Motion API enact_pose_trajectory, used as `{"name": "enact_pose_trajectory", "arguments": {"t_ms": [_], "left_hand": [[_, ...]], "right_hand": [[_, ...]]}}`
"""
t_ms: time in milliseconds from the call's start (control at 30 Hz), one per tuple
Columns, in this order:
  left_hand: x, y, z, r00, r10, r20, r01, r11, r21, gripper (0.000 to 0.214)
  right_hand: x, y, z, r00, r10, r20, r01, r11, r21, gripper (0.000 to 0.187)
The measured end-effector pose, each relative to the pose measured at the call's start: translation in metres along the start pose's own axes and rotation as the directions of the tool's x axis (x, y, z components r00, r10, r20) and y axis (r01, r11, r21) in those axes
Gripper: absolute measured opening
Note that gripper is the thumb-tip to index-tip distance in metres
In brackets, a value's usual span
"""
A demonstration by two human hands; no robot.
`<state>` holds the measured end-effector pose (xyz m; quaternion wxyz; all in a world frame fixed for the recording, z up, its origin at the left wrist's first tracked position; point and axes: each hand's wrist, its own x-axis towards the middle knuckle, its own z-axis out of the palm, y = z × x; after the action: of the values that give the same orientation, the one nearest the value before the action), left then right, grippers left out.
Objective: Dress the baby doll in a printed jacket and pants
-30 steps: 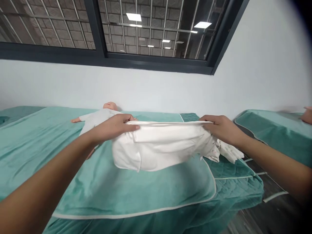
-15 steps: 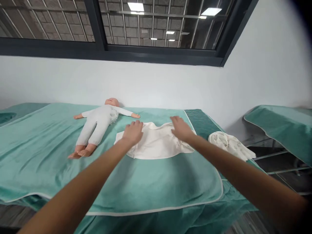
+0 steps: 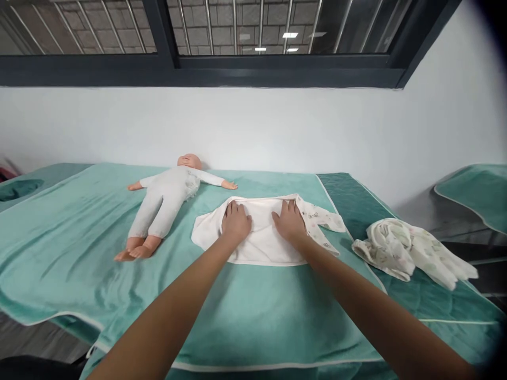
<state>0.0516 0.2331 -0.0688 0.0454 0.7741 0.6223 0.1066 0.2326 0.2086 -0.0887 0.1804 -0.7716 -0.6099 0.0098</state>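
Cloth garment (image 3: 263, 247), white with a printed sleeve (image 3: 322, 217), lies mostly spread at clock centre beneath open left hand (image 3: 236, 221) and open right hand (image 3: 291, 221), while the rumpled, patterned off-white fabric bundle (image 3: 396, 245) at three o'clock lies unspread.

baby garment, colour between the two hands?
Baby garment: plain white between left hand and right hand; head view shows it best.

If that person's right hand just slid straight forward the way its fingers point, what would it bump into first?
The right hand would likely first meet the far edge of the white garment beneath it. Past that seems only green blanket, then the wall; exact depth is unclear.
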Motion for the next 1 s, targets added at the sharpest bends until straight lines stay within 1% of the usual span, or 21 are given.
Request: {"name": "enact_pose_trajectory", "arguments": {"t_ms": [133, 233, 333, 433, 467, 533, 733, 800, 900, 1000], "left_hand": [[0.017, 0.008, 0.002, 0.999, -0.04, -0.026, 0.04, 0.999, 0.007, 0.067], [0.027, 0.013, 0.006, 0.997, -0.05, -0.065, 0.052, 0.999, 0.015, 0.069], [0.031, 0.013, 0.014, 0.989, -0.002, -0.146, 0.01, 0.998, 0.057, 0.067], [0.03, 0.012, 0.019, 0.963, 0.046, -0.265, -0.021, 0.995, 0.096, 0.065], [0.029, 0.011, 0.02, 0.955, 0.051, -0.293, -0.023, 0.995, 0.101, 0.065], [0.029, 0.011, 0.02, 0.948, 0.05, -0.313, -0.02, 0.995, 0.1, 0.064], [0.038, 0.008, 0.024, 0.961, 0.039, -0.274, -0.016, 0.996, 0.087, 0.064], [0.042, 0.005, 0.028, 0.972, 0.027, -0.235, -0.007, 0.997, 0.083, 0.063], [0.045, 0.004, 0.03, 0.991, 0.002, -0.134, 0.009, 0.997, 0.082, 0.062], [0.043, 0.005, 0.028, 0.998, -0.012, -0.069, 0.02, 0.994, 0.112, 0.062]], "right_hand": [[0.012, 0.003, 0.004, 0.999, -0.007, -0.051, 0.006, 1.0, -0.024, 0.067], [0.021, 0.004, 0.007, 0.995, -0.031, -0.09, 0.026, 0.998, -0.06, 0.068], [0.029, 0.006, 0.007, 0.987, -0.066, -0.149, 0.056, 0.996, -0.073, 0.069], [0.034, 0.007, 0.007, 0.968, -0.13, -0.213, 0.12, 0.991, -0.063, 0.07], [0.035, 0.008, 0.007, 0.968, -0.129, -0.214, 0.122, 0.991, -0.047, 0.069], [0.035, 0.009, 0.008, 0.977, -0.089, -0.192, 0.091, 0.996, -0.002, 0.069], [0.035, 0.011, 0.013, 0.995, 0.015, -0.1, -0.005, 0.995, 0.102, 0.069], [0.038, 0.012, 0.016, 0.999, 0.034, -0.039, -0.03, 0.996, 0.083, 0.07], [0.044, 0.012, 0.019, 0.998, 0.045, 0.04, -0.046, 0.999, 0.01, 0.071], [0.045, 0.009, 0.02, 0.997, 0.047, 0.057, -0.046, 0.999, -0.029, 0.071]]}}
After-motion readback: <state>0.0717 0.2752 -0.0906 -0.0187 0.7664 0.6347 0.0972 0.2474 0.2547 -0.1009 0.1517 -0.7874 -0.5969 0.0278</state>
